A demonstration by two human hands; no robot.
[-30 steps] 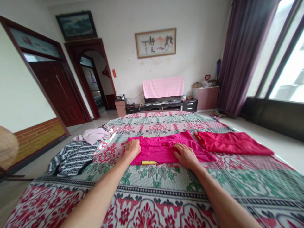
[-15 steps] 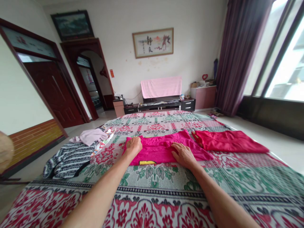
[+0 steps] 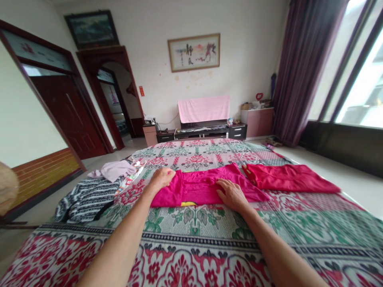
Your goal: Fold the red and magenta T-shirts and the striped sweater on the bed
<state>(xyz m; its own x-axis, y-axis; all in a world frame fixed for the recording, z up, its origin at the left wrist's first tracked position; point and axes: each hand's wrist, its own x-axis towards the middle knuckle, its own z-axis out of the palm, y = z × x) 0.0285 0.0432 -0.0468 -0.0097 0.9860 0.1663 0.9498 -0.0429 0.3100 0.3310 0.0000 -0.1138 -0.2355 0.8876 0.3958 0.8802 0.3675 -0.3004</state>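
A bright pink garment (image 3: 200,187) lies flat on the flower-patterned bedspread (image 3: 191,235) in front of me. My left hand (image 3: 162,177) grips the garment's left edge, fingers closed on the cloth. My right hand (image 3: 231,194) lies flat on the garment's middle with fingers spread, pressing it down. A small yellow patch shows at the garment's near edge.
A red folded garment (image 3: 287,178) lies to the right of the pink one. At the left sit a black-and-white striped cloth (image 3: 86,198) and a pale lilac cloth (image 3: 113,169). Beyond the bed stand a low TV cabinet with a pink cover (image 3: 204,109), doors at left, curtains and a window at right.
My left hand has slid a little left and back, pulling the garment's left edge outward. My right hand has stayed flat in place.
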